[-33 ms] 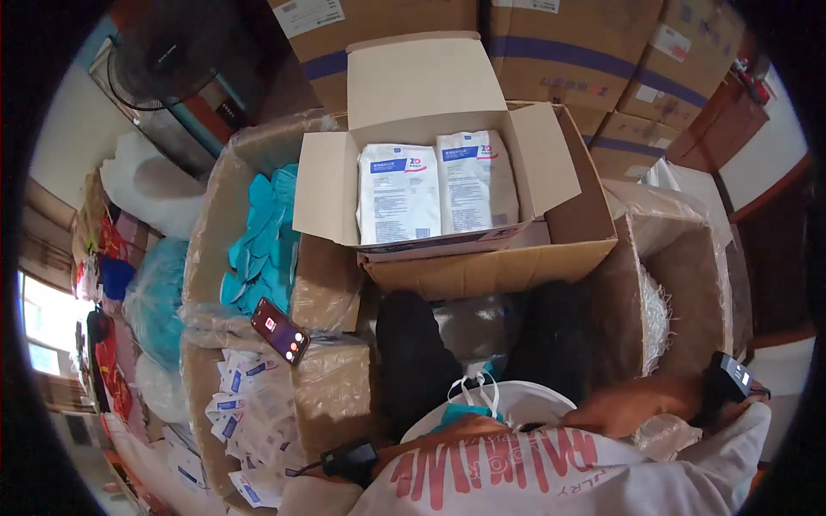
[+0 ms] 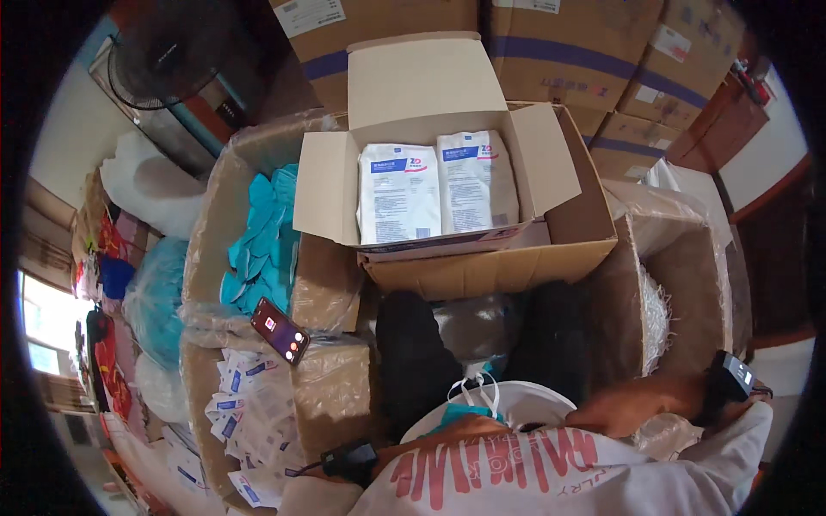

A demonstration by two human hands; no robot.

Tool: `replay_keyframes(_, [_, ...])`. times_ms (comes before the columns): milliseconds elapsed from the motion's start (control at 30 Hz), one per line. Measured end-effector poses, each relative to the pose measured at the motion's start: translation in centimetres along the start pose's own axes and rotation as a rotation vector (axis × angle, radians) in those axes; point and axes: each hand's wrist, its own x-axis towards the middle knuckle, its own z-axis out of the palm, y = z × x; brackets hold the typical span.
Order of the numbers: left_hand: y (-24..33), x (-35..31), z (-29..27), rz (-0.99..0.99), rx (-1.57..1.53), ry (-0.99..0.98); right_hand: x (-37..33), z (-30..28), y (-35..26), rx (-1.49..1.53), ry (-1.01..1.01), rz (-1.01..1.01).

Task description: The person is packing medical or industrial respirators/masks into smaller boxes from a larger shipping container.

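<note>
A seated person, seen from above, wears a white shirt (image 2: 508, 473) with red lettering and dark trousers, both forearms drawn in toward the lap. A teal face mask (image 2: 465, 414) with white ear loops (image 2: 476, 389) lies at the lap, in front of a white rounded rim (image 2: 542, 395). The left hand (image 2: 471, 426) appears to be just below the mask, though the shirt covers much of that spot; the right hand is hidden behind the shirt. I cannot tell whether the fingers of either are wide, narrow or holding the mask. Each arm wears a black device.

Straight ahead, an open white box (image 2: 422, 82) sits on a brown carton (image 2: 482, 273) and holds two white packages (image 2: 400, 202) side by side, upright. To the left, a plastic-lined carton (image 2: 331, 288) holds a heap of teal masks (image 2: 258, 228); nearer, another carton (image 2: 331, 387) holds small white-and-blue packets (image 2: 249, 413). A lit phone (image 2: 280, 331) lies tilted where these two cartons meet. To the right, a lined carton (image 2: 701, 292) contains white strands (image 2: 656, 322). Taped cartons (image 2: 568, 56) are stacked behind.
</note>
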Motion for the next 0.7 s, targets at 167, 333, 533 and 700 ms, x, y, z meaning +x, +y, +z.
replay_keyframes(167, [-0.3,0.6,0.3,0.061,0.012,0.034,-3.7,0.8,7.6,0.302,0.202,-0.076])
replay_keyframes(333, [1.8,0.4,-5.0,0.298,-0.518,0.642,-5.4,-4.3,3.7,0.564,0.559,0.126])
replay_keyframes(533, [7.5,-2.6,-11.1,0.732,-0.984,0.566,6.6,-8.4,6.0,1.061,0.831,-0.52])
replay_keyframes(700, [10.0,-3.0,-13.0,0.823,-0.99,0.339,15.2,-11.1,3.4,1.227,0.582,-0.702])
